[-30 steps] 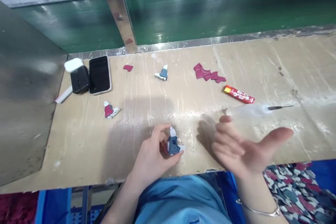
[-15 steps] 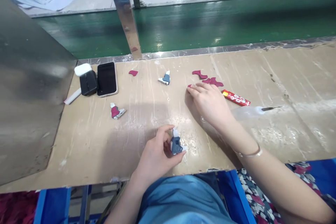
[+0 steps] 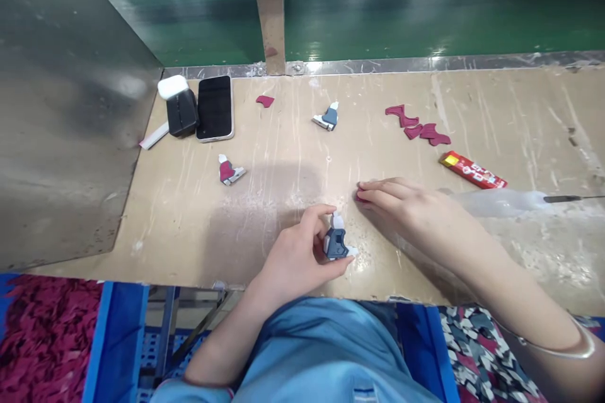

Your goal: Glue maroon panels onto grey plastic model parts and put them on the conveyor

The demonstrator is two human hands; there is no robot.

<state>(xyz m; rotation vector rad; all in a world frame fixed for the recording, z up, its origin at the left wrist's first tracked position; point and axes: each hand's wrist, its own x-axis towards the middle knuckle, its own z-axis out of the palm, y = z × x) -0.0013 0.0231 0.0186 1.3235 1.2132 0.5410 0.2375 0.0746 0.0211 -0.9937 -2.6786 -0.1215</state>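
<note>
Between the thumb and fingers of my left hand (image 3: 302, 252) is a small dark blue and white plastic part (image 3: 336, 243), held just above the front of the table. To its right, my right hand (image 3: 401, 204) lies low over the table. A small maroon plastic piece (image 3: 362, 195) shows under its fingertips, mostly covered. Several loose maroon pieces (image 3: 420, 130) lie beyond that hand. A blue-grey and white part (image 3: 328, 117) rests farther back, and a maroon and white part (image 3: 230, 170) sits to the left.
A phone (image 3: 215, 108), a black case (image 3: 182, 113) and a lone maroon piece (image 3: 265, 101) lie at the back left. On the right are a red wrapper (image 3: 472, 170) and a clear bottle with a thin tip (image 3: 505, 203). A metal panel (image 3: 70, 107) stands left; blue bins (image 3: 116, 340) sit below.
My right hand has drawn back from the group of maroon pieces toward my left hand, bringing one piece along. The view has tilted downward. My left hand keeps its hold on the blue part.
</note>
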